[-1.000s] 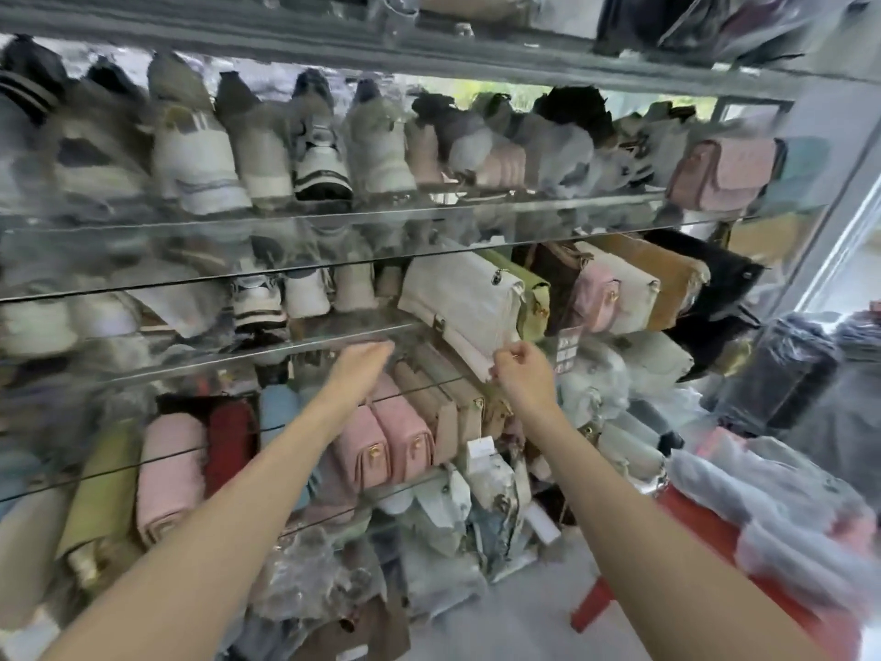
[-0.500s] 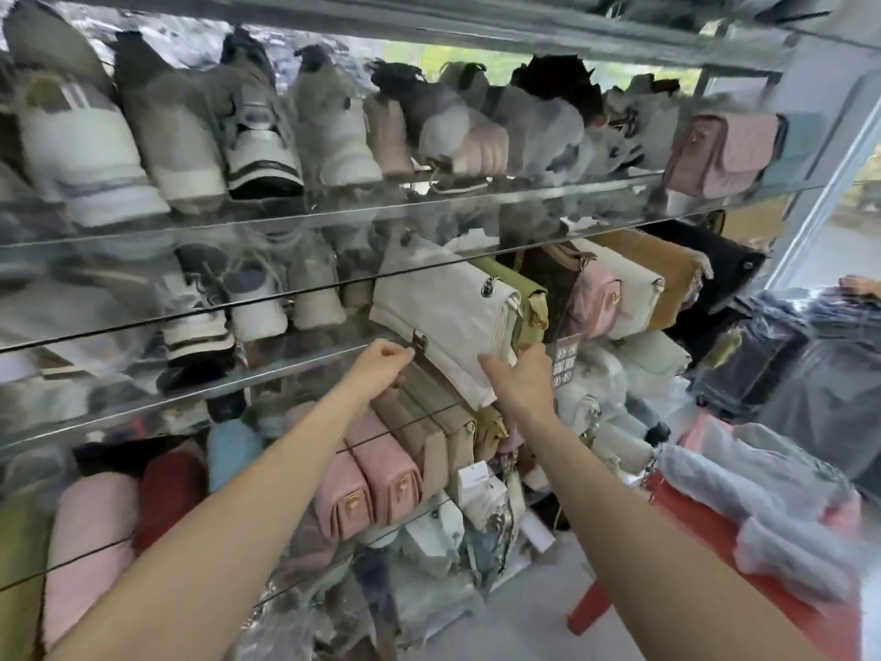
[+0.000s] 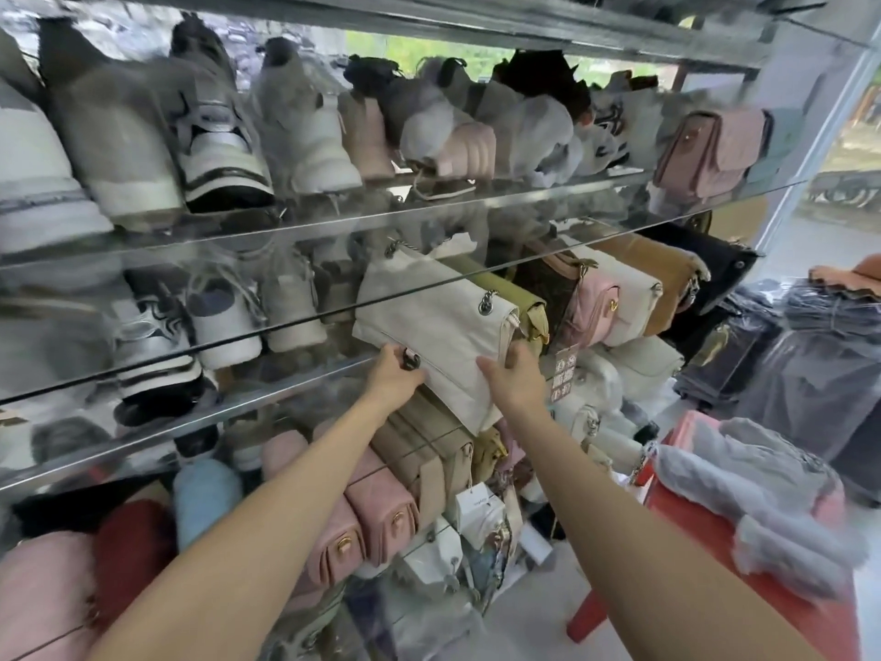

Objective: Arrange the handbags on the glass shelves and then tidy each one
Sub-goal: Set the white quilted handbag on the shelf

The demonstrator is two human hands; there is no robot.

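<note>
Glass shelf [image 3: 286, 326]: hands now gripping cream handbag [image 3: 429, 322]

Cream handbag [image 3: 443, 326], olive bag [image 3: 519, 302], pink quilted bags [image 3: 376, 522], red stool [image 3: 743, 565]

You are looking at soft, even daylight that enters from the bright opening at the right and through the green gap behind the top shelf. The clear glass shelves [image 3: 429, 217] throw hazy reflections that smear the white and grey sneakers [image 3: 214, 150] behind them. Everything at the left edge is motion-blurred. Wide-angle distortion bows the shelf edges, and shadows are faint.
</note>
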